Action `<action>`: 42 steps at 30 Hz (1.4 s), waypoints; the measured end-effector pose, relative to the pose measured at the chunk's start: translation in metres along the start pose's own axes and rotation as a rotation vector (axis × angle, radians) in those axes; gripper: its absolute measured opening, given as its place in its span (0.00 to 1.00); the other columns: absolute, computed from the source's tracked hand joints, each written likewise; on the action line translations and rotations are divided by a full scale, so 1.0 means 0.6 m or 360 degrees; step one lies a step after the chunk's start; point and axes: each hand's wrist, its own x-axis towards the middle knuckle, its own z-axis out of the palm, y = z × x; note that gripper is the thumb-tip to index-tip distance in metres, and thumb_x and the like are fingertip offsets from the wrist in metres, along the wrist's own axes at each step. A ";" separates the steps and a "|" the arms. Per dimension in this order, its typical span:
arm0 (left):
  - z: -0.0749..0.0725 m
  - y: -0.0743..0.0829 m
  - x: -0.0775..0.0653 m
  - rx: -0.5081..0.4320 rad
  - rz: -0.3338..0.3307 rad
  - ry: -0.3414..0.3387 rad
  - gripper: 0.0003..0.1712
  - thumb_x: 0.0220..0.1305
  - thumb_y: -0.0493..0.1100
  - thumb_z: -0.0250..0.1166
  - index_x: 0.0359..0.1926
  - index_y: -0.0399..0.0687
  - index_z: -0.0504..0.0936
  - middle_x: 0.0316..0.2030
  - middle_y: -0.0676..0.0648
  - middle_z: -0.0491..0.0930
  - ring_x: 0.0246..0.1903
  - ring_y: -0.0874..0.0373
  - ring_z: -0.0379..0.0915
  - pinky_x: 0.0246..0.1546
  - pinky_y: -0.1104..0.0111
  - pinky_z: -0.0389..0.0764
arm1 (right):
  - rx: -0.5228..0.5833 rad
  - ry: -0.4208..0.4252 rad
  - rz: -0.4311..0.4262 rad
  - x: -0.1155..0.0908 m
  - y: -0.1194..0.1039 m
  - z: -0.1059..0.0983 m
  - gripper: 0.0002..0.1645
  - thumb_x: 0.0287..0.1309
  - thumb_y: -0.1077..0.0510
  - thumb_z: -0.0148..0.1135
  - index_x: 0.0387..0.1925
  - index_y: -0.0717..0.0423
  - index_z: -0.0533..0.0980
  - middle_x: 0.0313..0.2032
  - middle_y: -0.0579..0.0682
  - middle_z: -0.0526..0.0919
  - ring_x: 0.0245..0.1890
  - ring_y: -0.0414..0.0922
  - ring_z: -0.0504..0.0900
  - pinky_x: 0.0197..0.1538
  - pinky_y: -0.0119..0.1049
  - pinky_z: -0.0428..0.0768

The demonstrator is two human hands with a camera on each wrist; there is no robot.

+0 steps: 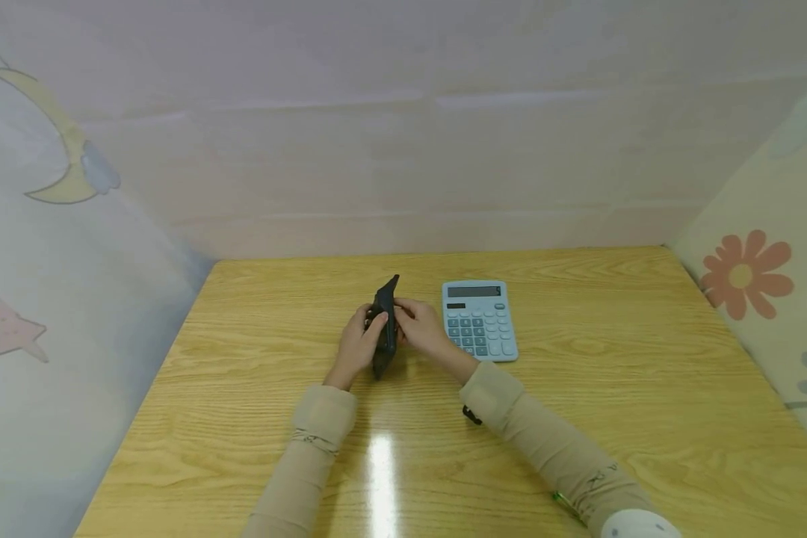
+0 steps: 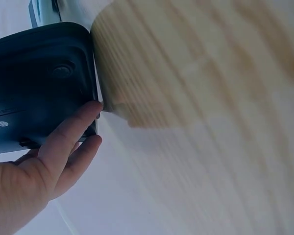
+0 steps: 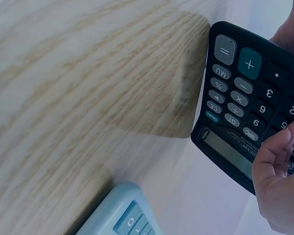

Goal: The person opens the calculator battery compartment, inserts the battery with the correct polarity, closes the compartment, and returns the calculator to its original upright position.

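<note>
My left hand (image 1: 359, 347) holds a black calculator (image 1: 388, 325) on its edge near the table's middle. In the left wrist view the fingers of my left hand (image 2: 54, 166) reach along the calculator's dark back (image 2: 29, 88) to its edge. The right wrist view shows its key side, with grey and green keys and a narrow display (image 3: 225, 152). My right hand (image 1: 420, 325) is at this side, its fingertips touching the number keys. A light blue calculator (image 1: 477, 321) lies flat just right of my right hand, its display reading 5.
Both hands are over a wood-grain table (image 1: 262, 329). A green pen (image 1: 568, 508) lies partly under my right forearm, and a small black thing (image 1: 472, 415) shows beside the right cuff. A pale cloth wall (image 1: 403, 172) rises behind the table, with printed cloth at both sides.
</note>
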 end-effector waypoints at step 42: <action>-0.012 0.029 -0.017 -0.0353 -0.0124 -0.0088 0.28 0.69 0.49 0.45 0.66 0.40 0.58 0.59 0.34 0.65 0.50 0.41 0.68 0.40 0.50 0.75 | 0.0047 -0.0136 0.0300 0.017 0.031 0.006 0.21 0.67 0.57 0.45 0.56 0.63 0.70 0.27 0.55 0.81 0.19 0.46 0.78 0.30 0.46 0.79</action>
